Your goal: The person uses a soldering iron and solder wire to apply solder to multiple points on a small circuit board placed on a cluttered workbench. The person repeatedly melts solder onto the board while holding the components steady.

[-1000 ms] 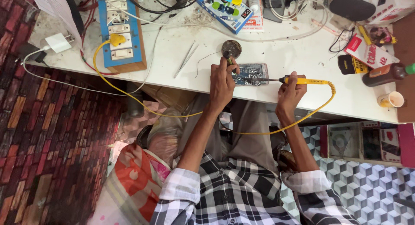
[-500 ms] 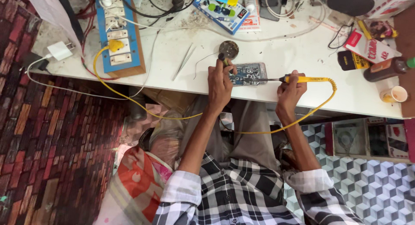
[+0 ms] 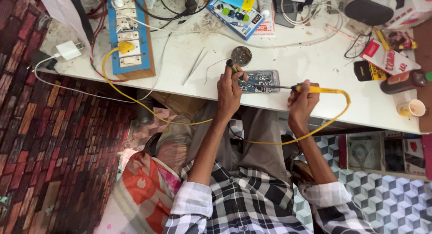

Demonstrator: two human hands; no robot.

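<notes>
Head view is looking down on a white worktable (image 3: 315,67), and the landmark for everything is the opened phone (image 3: 259,81) lying face-down near the table's front edge, its circuit board showing. The left hand (image 3: 229,88) is resting at the phone's left end, fingers curled shut around a small dark tool with a green tip (image 3: 231,64) — what kind of tool it is cannot be told. The right hand (image 3: 302,100) is sitting just right of the phone, closed in a fist around the yellow handle of a soldering iron (image 3: 315,89), whose thin metal tip is reaching left onto the phone's board. A yellow cable (image 3: 333,121) is running from the handle's right end, dropping below the table edge, passing under both forearms and climbing far to the left of the phone to a yellow plug (image 3: 125,47) seated in a blue switchboard (image 3: 130,36).

Just behind the phone a round metal tin (image 3: 241,55) is lying, with a thin wire curling beside it. Left of the phone, between it and the switchboard, a pair of tweezers (image 3: 194,65) is lying at a slant. Well to the right of the phone — near the table's far end — a brown bottle (image 3: 402,82) is lying on its side, and a small paper cup (image 3: 411,108) is standing beside it.
</notes>
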